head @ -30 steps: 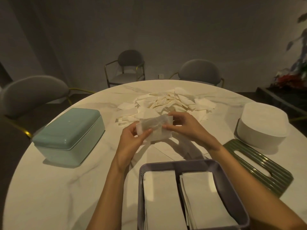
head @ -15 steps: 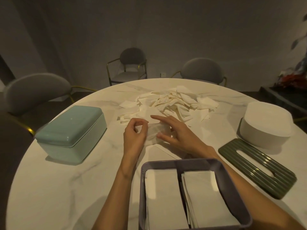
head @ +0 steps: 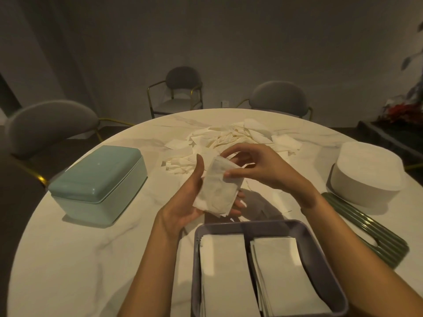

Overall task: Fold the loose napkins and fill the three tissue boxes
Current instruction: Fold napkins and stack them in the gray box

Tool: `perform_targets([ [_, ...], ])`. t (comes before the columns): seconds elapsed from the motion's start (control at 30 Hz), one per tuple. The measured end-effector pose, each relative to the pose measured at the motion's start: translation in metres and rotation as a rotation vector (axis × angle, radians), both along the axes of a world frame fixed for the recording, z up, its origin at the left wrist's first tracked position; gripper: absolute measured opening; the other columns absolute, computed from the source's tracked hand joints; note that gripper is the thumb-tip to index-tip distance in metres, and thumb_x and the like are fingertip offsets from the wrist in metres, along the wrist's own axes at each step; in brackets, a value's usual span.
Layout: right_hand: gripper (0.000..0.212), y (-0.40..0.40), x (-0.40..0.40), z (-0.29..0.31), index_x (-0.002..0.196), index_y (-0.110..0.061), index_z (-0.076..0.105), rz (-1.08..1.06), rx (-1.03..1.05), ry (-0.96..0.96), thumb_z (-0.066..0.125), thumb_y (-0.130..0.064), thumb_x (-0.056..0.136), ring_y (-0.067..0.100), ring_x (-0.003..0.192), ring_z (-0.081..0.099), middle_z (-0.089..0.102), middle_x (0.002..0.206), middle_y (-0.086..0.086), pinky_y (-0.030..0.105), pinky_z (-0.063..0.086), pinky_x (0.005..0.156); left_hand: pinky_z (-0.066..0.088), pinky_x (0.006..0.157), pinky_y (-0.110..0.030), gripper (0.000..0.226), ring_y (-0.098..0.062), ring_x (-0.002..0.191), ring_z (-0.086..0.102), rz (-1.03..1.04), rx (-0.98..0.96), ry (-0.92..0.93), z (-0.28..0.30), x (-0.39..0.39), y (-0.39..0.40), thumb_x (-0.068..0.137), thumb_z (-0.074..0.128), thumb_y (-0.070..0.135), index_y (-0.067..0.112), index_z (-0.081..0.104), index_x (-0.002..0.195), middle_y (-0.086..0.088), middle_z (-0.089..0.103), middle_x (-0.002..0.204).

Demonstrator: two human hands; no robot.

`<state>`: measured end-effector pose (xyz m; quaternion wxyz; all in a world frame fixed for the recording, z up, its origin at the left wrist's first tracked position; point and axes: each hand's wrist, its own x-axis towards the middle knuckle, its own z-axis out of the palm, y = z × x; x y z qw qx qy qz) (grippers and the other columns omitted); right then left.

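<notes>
A folded white napkin is held above the table between both hands. My left hand supports it from below and the left, fingers curled under it and thumb up along its left edge. My right hand pinches the napkin's upper right edge between thumb and fingers. Behind the hands lies a pile of loose napkins. An open purple box in front holds two stacks of folded napkins. A closed teal box stands to the left, a white round box to the right.
A ribbed dark green lid lies flat at the right of the purple box. The round marble table has grey chairs around its far side. A dark cabinet with red items stands at far right.
The napkin, pressed flat on the table half a second ago, has been lifted off the table. Both hands now hold it in the air, turned more upright.
</notes>
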<state>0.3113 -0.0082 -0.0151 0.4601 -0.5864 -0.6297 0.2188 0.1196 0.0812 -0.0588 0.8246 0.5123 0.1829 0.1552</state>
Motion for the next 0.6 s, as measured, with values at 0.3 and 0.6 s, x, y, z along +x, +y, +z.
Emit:
perform_targets([
  [0.3, 0.025, 0.000, -0.003, -0.001, 0.113, -0.035, 0.073, -0.003, 0.018, -0.086, 0.077, -0.028, 0.089, -0.005, 0.100, 0.068, 0.065, 0.112, -0.030, 0.014, 0.056, 0.069, 0.061, 0.083, -0.038, 0.077, -0.033, 0.096, 0.071, -0.043, 0.067, 0.012, -0.001, 0.011, -0.017, 0.081, 0.076, 0.063, 0.007, 0.063, 0.131, -0.021, 0.069, 0.109],
  [0.6, 0.033, 0.005, -0.002, -0.004, 0.127, -0.033, 0.068, 0.007, -0.012, -0.139, 0.070, -0.026, 0.095, -0.007, 0.107, 0.066, 0.063, 0.130, -0.019, 0.013, 0.055, 0.076, 0.061, 0.072, -0.033, 0.050, -0.027, 0.088, 0.070, -0.017, 0.048, 0.024, -0.004, 0.008, -0.013, 0.095, 0.070, 0.037, 0.008, 0.060, 0.134, -0.019, 0.068, 0.107],
])
